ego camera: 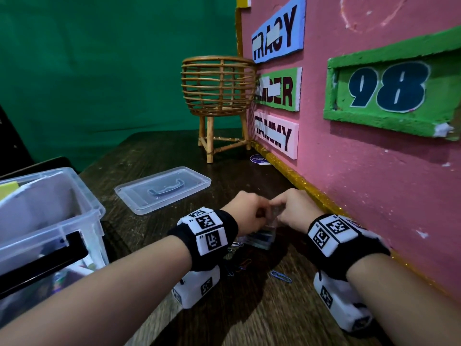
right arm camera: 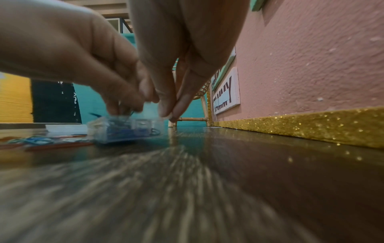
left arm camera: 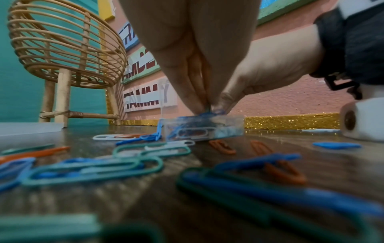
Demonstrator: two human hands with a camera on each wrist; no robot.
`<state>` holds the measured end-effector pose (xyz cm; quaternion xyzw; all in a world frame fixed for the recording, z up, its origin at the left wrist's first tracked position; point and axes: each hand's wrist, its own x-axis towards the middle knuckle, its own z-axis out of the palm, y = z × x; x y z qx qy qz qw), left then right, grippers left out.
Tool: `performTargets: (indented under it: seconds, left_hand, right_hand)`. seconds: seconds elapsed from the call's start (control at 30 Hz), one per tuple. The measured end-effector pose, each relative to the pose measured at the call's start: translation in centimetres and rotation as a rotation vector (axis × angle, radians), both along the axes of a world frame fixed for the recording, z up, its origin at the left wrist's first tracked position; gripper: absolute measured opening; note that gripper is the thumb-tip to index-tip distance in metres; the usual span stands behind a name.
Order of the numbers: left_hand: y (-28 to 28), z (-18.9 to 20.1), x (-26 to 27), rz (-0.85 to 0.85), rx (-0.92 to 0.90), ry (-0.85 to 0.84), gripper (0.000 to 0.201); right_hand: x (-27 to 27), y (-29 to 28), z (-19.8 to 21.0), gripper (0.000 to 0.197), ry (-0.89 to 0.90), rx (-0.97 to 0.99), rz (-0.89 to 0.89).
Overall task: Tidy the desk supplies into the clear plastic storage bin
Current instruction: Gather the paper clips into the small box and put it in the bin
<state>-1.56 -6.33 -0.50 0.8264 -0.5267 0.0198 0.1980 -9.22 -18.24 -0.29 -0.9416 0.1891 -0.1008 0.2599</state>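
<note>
Down on the dark wooden worktop (ego camera: 154,151), both hands meet over a small clear clip box (left arm camera: 202,129) that lies near the gold glitter strip (right arm camera: 311,125) at the foot of the pink board (ego camera: 374,171). The left hand (ego camera: 245,212) has its grip pinched on a blue paper clip (left arm camera: 209,112) right at the top of the box, fingers pointing straight down. The right hand (ego camera: 295,212) sits just beside it, fingertips (right arm camera: 168,113) pressed together at the box's far edge; whether its grip holds anything I cannot tell, since the wrist view is blurred there. More clips already lie inside the box.

Loose clips (left arm camera: 133,152) in blue, teal, orange and white are scattered on the worktop in front of the box, toward the person. One blue clip (ego camera: 281,276) lies apart, between the wrists.

The clear bin (ego camera: 74,208) stands open at the left edge, with some supplies inside and a black bar (ego camera: 42,268) across its near side. Its lid (ego camera: 162,189) lies flat on the worktop beyond the hands. A rattan basket (ego camera: 219,86) on legs stands at the back, against the board.
</note>
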Motion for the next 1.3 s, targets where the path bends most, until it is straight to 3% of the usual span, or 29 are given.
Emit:
performTargets:
  seconds: [0.13, 0.27, 0.4, 0.47, 0.73, 0.83, 0.97, 1.13, 1.3]
  left_hand:
    - [-0.1, 0.1, 0.2, 0.101, 0.027, 0.024, 0.016]
    - [0.4, 0.4, 0.9, 0.196, 0.128, -0.027, 0.024]
    - [1.7, 0.2, 0.7, 0.166, 0.460, -0.072, 0.037]
    - [2.3, 0.0, 0.6, 0.129, 0.510, -0.078, 0.038]
    - [4.0, 0.1, 0.3, 0.121, 0.297, -0.041, 0.029]
    - [3.2, 0.1, -0.2, -0.001, 0.408, 0.041, 0.047]
    - [2.1, 0.1, -0.4, 0.055, 0.493, 0.123, 0.056]
    - [2.4, 0.3, -0.1, 0.118, 0.357, 0.047, 0.037]
    - [2.6, 0.4, 0.3, 0.220, 0.083, 0.088, 0.018]
  right_hand:
    - [-0.1, 0.0, 0.0, 0.046, -0.016, -0.005, -0.050]
    - [-0.3, -0.2, 0.2, 0.037, -0.070, -0.014, -0.113]
    - [-0.3, -0.4, 0.2, 0.032, -0.108, -0.005, -0.160]
    - [-0.1, -0.4, 0.1, 0.028, -0.130, 0.002, -0.201]
    - [0.0, -0.7, 0.0, 0.021, -0.154, -0.039, -0.269]
    - [-0.2, -0.6, 0.2, 0.022, -0.142, -0.047, -0.287]
    - [-0.3, -0.4, 0.3, 0.021, -0.137, -0.025, -0.287]
    - [-0.6, 0.2, 0.4, 0.031, -0.069, -0.012, -0.159]
    - [-0.8, 0.2, 0.3, 0.031, -0.070, -0.002, -0.111]
